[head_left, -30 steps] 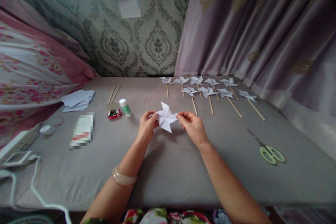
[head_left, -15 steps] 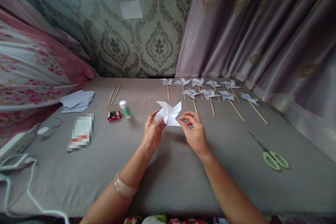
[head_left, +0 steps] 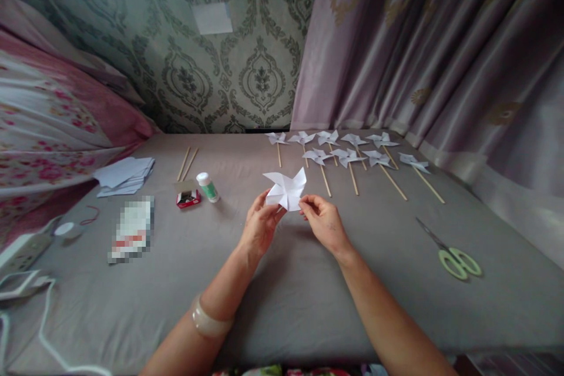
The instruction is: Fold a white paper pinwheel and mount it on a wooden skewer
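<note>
A white paper pinwheel (head_left: 286, 192) without a stick is held up between my two hands over the middle of the table. My left hand (head_left: 259, 223) grips its lower left part, thumb in front and fingers behind. With thumb and fingertips, my right hand (head_left: 324, 220) pinches the lower right corner of the paper. Left of the hands stand a glue stick (head_left: 208, 188) with a white cap and a small open red box (head_left: 188, 198) with small dark things inside. Several finished pinwheels (head_left: 347, 157) on wooden sticks lie beyond my right hand.
Green-handled scissors (head_left: 458, 261) lie at the right. Two wooden sticks (head_left: 187, 164), a stack of white paper (head_left: 126, 175) and a blurred-out packet (head_left: 132, 229) are on the left. A power strip (head_left: 24, 255) and white cables (head_left: 46, 329) occupy the near left edge.
The right fingers have closed in on the pinwheel's lower right corner. The pinwheel has turned slightly in my hands. The whole view has shifted a little.
</note>
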`<action>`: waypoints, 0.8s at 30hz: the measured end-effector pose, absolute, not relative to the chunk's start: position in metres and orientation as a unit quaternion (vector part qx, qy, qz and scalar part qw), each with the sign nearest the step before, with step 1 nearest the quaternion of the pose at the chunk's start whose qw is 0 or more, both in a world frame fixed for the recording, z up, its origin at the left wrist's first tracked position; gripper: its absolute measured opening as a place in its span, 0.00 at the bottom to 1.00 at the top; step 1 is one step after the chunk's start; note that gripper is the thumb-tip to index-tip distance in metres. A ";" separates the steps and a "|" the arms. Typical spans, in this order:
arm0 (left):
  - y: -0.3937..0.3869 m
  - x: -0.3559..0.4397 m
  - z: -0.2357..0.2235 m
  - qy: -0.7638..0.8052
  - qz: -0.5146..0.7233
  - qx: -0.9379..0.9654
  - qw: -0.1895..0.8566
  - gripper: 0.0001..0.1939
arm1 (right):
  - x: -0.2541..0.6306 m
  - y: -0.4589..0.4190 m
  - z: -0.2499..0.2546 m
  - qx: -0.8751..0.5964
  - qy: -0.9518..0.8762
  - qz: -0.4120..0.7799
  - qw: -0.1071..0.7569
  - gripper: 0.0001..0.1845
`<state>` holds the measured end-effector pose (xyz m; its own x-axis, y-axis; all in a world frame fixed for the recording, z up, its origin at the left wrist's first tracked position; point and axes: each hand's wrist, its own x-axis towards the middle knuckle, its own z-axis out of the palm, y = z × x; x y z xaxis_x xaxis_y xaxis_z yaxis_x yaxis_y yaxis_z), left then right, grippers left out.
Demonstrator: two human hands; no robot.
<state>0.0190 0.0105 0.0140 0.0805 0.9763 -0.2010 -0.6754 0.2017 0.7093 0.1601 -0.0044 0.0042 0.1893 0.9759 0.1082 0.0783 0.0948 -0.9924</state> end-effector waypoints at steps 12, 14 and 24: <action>0.013 0.012 0.017 0.381 0.506 0.286 0.719 0.12 | 0.185 -0.007 0.015 -0.513 -0.607 0.394 0.461 0.09; 0.013 0.014 0.015 0.391 0.500 0.287 0.717 0.13 | 0.185 -0.007 0.016 -0.510 -0.622 0.385 0.453 0.08; 0.014 0.015 0.007 0.424 0.521 0.235 0.703 0.12 | 0.187 -0.002 0.016 -0.507 -0.617 0.269 0.538 0.09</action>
